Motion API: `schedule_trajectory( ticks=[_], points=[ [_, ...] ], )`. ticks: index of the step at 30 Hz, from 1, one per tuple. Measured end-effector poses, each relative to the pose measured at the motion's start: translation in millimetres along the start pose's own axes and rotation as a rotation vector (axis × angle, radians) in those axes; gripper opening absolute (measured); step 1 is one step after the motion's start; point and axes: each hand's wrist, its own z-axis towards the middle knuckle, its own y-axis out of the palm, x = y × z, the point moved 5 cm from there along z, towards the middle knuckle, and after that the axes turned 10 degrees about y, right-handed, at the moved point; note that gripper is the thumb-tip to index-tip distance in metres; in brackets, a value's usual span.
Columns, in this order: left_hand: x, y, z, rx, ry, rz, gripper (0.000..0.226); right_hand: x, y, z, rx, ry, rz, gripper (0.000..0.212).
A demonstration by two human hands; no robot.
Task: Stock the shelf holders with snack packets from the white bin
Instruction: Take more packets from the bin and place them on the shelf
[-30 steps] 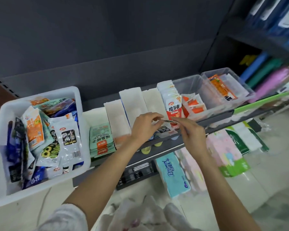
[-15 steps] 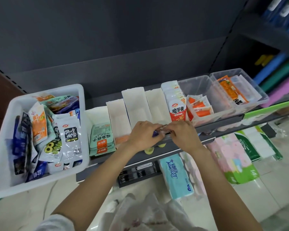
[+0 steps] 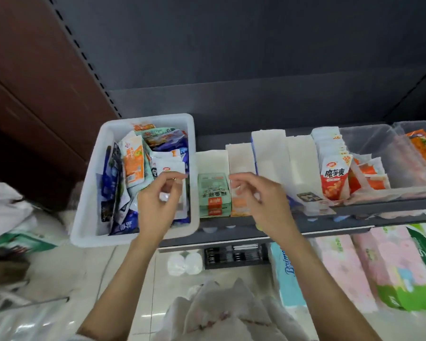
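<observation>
The white bin point(image 3: 133, 239) stands at the left end of the shelf, full of mixed snack packets point(image 3: 133, 163). To its right runs a row of white shelf holders point(image 3: 268, 148). One has green packets point(image 3: 213, 193), one an orange packet point(image 3: 240, 207), and a white packet with a black label point(image 3: 310, 196) lies at the front of another. Red packets point(image 3: 335, 178) fill the last holder. My left hand point(image 3: 160, 200) hovers over the bin's right side, fingers loosely curled, holding nothing. My right hand point(image 3: 256, 193) hovers over the orange packet's holder, also loosely curled and empty.
Clear plastic bins point(image 3: 379, 143) with orange packets sit right of the holders. Tissue packs point(image 3: 342, 267) lie on the floor under the shelf. A white bag point(image 3: 5, 205) sits on the floor at left. A brown panel borders the shelf unit's left side.
Both hands let go of the black-labelled packet, which now lies in its holder. They moved left; the left hand is now over the bin. The view swung left too.
</observation>
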Motion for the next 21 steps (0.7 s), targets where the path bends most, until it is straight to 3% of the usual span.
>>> schedule_trajectory(
  ticks=[5,9,14,18,21],
  points=[
    [-86,-44,-2,-0.288,-0.059,0.472,0.023,-23,109,23,-0.272,-0.115,-0.324,0.029],
    [-114,-28,3,-0.482,-0.132,0.583,0.033,-21,182,49,-0.379,-0.03,-0.57,0.042],
    [-124,-13,14,-0.45,-0.149,0.536,0.027,-14,218,67,-0.384,0.196,-0.941,0.056],
    [-133,-17,10,-0.408,-0.161,0.436,0.031,-13,224,79,-0.201,0.224,-0.913,0.043],
    [-140,-19,9,-0.42,-0.191,0.377,0.03,-13,222,82,-0.173,0.241,-0.808,0.051]
  ],
)
